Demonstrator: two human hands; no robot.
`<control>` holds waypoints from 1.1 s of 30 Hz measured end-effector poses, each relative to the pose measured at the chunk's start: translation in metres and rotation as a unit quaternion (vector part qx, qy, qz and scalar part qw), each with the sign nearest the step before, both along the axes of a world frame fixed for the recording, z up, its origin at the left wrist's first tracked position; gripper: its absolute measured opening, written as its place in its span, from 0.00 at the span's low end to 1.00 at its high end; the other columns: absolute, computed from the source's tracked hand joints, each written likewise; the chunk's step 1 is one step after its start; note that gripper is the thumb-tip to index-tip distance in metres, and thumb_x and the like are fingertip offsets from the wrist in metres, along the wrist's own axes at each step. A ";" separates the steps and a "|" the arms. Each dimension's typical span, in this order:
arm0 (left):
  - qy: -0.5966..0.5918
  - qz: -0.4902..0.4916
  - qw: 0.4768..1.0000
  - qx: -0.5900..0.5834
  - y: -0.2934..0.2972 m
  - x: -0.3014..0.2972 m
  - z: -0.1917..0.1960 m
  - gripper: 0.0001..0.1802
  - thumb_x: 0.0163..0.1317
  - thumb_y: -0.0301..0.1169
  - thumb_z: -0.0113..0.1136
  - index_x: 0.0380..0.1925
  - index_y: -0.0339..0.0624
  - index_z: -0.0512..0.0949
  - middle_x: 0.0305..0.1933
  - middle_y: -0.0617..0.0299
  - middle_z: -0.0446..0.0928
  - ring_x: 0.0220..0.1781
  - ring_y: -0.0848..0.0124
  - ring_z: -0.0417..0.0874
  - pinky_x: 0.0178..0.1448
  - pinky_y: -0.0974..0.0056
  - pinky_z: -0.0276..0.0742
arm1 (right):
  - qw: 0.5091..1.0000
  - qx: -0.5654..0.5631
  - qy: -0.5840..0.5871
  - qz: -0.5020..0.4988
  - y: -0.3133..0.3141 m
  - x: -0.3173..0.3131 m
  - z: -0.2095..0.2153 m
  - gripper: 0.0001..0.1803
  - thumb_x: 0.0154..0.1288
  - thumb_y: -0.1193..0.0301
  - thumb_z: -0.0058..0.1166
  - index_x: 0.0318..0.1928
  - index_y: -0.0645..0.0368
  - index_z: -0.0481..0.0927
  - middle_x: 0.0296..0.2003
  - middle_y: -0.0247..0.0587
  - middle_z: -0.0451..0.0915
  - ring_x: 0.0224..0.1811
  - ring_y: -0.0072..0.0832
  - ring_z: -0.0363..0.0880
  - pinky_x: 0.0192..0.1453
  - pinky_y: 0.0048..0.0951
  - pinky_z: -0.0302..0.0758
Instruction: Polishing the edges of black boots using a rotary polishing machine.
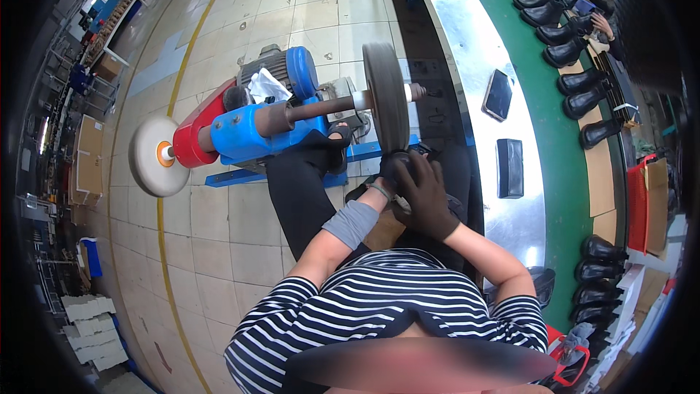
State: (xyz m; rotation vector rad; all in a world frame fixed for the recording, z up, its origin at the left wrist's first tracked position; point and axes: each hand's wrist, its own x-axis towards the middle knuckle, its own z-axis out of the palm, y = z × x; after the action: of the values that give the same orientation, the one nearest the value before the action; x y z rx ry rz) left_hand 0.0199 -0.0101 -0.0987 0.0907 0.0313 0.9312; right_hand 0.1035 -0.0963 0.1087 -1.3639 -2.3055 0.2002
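1. Black gloves cover both hands. The left hand (392, 169) and the right hand (426, 197) sit close together, just under the grey wheel (386, 95) of the blue machine (251, 131).
2. Both hands wrap around a dark shoe piece (403, 164). The fingers (412, 175) of the right hand curl shut over it. The left hand's fingers are mostly hidden, but they seem closed on it too.
3. The shoe piece touches the low edge of the grey wheel, so I think the rubbing is going on now. I cannot tell how much of it is done, because the hands hide most of it.
4. A white wheel (153, 157) sits at the other end of the machine, with nothing on it.
5. Many black boots (583, 102) stand along the far edge of the green belt (565, 168) on the right. They look finished or waiting; I cannot tell which.
6. A phone (499, 95) and a dark box (510, 168) lie on the shiny bench (467, 36).
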 end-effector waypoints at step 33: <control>0.571 0.304 0.716 0.261 0.042 -0.065 -0.055 0.22 0.70 0.43 0.39 0.53 0.44 0.73 0.55 0.55 0.75 0.58 0.59 0.74 0.65 0.56 0.65 | 0.982 0.104 -0.134 0.081 0.077 0.053 -0.070 0.33 0.47 0.59 0.55 0.57 0.54 0.70 0.50 0.47 0.69 0.49 0.41 0.67 0.53 0.42 0.63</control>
State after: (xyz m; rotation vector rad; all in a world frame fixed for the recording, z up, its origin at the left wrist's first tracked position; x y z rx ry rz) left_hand -0.0451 0.0317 -0.1539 1.2582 1.0149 1.3928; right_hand 0.1569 -0.0194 0.0387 -1.1593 -2.5763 -0.1823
